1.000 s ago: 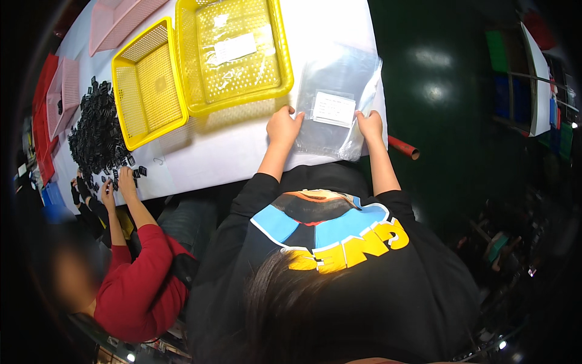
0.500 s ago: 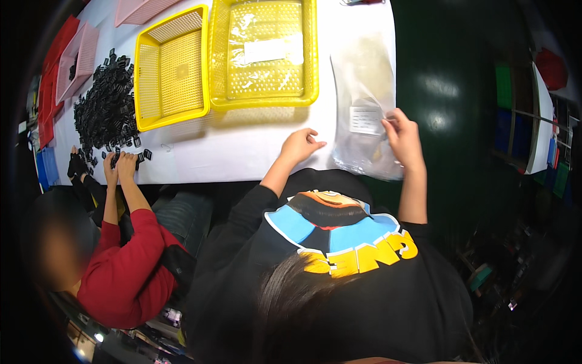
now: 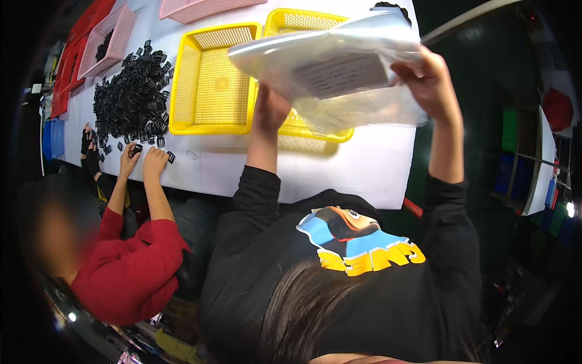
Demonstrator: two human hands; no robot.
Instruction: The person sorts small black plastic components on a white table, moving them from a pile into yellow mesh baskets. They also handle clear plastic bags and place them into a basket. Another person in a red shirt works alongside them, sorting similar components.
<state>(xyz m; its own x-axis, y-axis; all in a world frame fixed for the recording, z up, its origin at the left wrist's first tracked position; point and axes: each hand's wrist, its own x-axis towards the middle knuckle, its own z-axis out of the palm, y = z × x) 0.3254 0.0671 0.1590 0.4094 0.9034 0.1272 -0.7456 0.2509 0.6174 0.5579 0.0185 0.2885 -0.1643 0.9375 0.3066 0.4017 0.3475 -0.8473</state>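
Observation:
A clear plastic bag [image 3: 330,73] with a white label is lifted above the white table [image 3: 370,170]. My right hand [image 3: 427,79] grips its right edge. My left hand [image 3: 270,109] holds it from underneath at the left. The bag hangs over the right one of two yellow mesh baskets [image 3: 315,130]. The other yellow basket [image 3: 209,82] lies just to the left, with nothing in it.
A heap of small black plastic parts [image 3: 130,97] lies on the table at the left. A person in a red sleeve [image 3: 130,267] sits beside me with both hands at that heap. Pink and red trays [image 3: 109,42] stand at the far left edge.
The bag lay flat on the table with my hands on it. Now both hands have raised it up over the yellow basket, closer to the camera.

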